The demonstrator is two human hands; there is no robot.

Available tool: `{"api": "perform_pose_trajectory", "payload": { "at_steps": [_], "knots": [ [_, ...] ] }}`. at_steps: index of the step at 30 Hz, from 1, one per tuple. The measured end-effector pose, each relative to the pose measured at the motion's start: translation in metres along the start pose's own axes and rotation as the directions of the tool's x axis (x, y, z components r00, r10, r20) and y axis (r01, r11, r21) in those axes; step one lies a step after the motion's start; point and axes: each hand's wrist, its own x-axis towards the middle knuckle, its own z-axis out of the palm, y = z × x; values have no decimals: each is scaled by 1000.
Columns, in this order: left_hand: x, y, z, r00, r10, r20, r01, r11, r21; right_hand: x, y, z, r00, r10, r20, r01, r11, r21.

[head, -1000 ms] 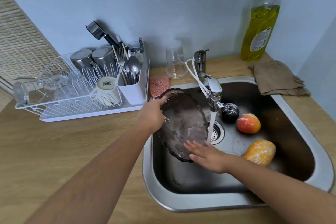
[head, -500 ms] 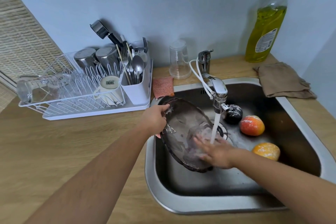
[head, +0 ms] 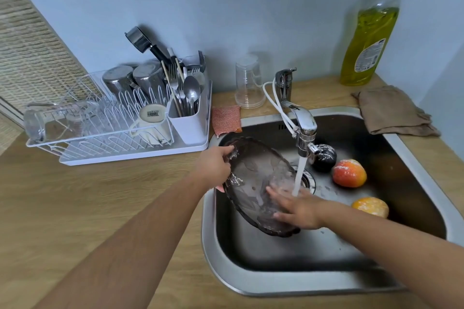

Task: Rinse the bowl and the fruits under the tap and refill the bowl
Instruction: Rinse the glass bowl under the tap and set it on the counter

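Smoky glass bowl (head: 253,178) tilted, left grip (head: 213,167) on rim

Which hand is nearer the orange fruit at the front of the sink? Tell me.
Right. The right hand rubs inside the bowl under the water stream, just left of the orange fruit. The left hand grips the bowl's far-left rim, farther away.

Labels on bottle (head: 367,40), mug (head: 153,114) — unreadable
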Motion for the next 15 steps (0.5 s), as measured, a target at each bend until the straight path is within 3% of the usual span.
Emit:
{"api": "perform_pose_trajectory", "payload": {
  "at_steps": [2, 5, 7, 11, 15],
  "knots": [
    [-3, -1, 3, 999, -15, 51, 15, 1000, -10, 2, 20, -1, 984, 101, -146, -122, 983, -137],
    [-6, 1, 12, 996, -45, 83, 54, 993, -106, 23, 19, -14, 897, 276, -344, -273, 960, 58],
    [-5, 4, 15, 996, -46, 80, 57, 988, -142, 40, -5, -24, 872, 317, -373, -264, 946, 188],
    [-6, 2, 15, 995, -41, 90, 52, 992, -112, 54, -16, -25, 872, 212, -441, -151, 974, 169],
    [-6, 3, 12, 997, -32, 69, 39, 995, -90, 51, 4, -18, 823, 479, -305, -376, 862, 341]
  ]
}}
